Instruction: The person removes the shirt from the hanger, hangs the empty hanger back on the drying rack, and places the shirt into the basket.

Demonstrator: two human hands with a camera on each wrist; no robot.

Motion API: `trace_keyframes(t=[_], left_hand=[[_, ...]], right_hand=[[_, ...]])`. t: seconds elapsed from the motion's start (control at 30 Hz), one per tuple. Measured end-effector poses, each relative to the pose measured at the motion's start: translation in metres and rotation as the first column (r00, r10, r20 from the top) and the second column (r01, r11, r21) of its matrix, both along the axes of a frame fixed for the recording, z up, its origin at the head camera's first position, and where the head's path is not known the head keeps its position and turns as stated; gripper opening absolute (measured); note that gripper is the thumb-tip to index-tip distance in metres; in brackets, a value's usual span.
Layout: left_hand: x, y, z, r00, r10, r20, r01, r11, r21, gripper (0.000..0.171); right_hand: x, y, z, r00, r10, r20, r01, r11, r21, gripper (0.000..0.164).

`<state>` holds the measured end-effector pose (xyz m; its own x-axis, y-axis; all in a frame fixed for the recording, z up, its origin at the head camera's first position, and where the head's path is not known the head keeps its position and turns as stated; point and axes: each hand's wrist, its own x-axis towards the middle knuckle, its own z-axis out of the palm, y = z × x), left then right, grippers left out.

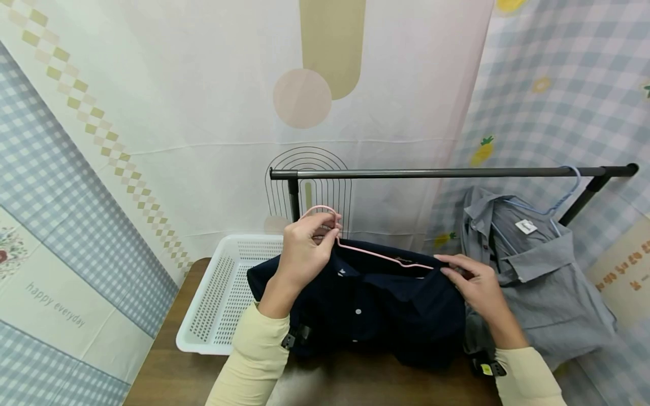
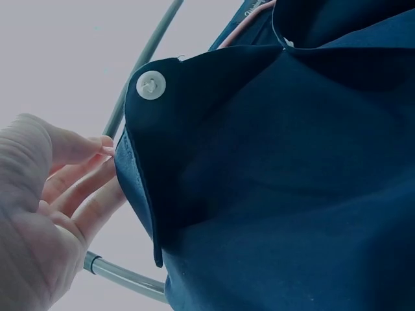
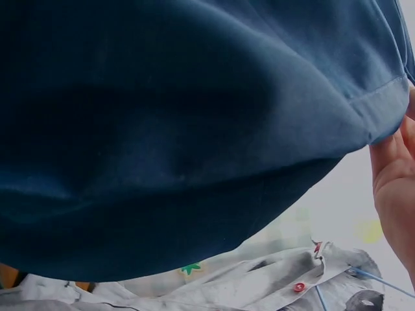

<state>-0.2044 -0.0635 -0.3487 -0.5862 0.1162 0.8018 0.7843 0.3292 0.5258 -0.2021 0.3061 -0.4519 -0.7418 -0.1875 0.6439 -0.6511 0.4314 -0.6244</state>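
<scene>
A dark navy shirt [image 1: 376, 304] with white buttons hangs on a pink hanger [image 1: 373, 254] in front of me. My left hand [image 1: 307, 239] pinches the hanger at the base of its hook, beside the shirt's collar. In the left wrist view a button [image 2: 151, 85] shows on the shirt's front, close to the left fingers. At the hanger's right end my right hand [image 1: 474, 279] pinches the shirt's edge between thumb and fingers. The cloth hides most of that grip in the right wrist view.
A dark metal rail [image 1: 406, 173] runs across behind the hands. On its right end a grey shirt [image 1: 538, 287] hangs from a blue hanger [image 1: 571, 192]. At left a white perforated basket [image 1: 185, 332] sits on the wooden table [image 1: 167, 361]. Patterned cloth [image 1: 213, 101] covers the wall.
</scene>
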Motion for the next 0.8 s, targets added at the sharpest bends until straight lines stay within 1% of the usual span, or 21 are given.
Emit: trace_keyframes(t=[0.13,0.23,0.4,0.63,0.8], left_hand=[[0.000,0.000,-0.001,1.000,-0.011,-0.004,0.011,1.000,0.030,0.013],[0.000,0.000,-0.001,1.000,-0.004,-0.009,0.004,0.999,0.041,0.012],[0.000,0.001,-0.001,1.000,0.018,-0.008,-0.018,0.999,0.050,0.010],[0.001,0.003,0.000,1.000,0.003,0.009,-0.004,0.998,0.066,0.010],[0.001,0.004,-0.003,1.000,-0.002,-0.001,0.002,0.996,0.086,0.011]], right_hand=[[0.000,0.000,-0.003,1.000,-0.009,-0.001,0.009,1.000,-0.010,0.039],[0.000,0.001,-0.005,1.000,-0.016,0.003,0.016,1.000,-0.014,0.038],[0.003,0.002,-0.009,1.000,-0.009,0.023,0.009,1.000,-0.026,0.035],[0.005,0.004,-0.015,0.999,0.012,0.050,-0.008,0.997,-0.081,0.035],[0.007,0.002,-0.020,0.995,0.015,0.102,-0.003,0.993,-0.116,0.034]])
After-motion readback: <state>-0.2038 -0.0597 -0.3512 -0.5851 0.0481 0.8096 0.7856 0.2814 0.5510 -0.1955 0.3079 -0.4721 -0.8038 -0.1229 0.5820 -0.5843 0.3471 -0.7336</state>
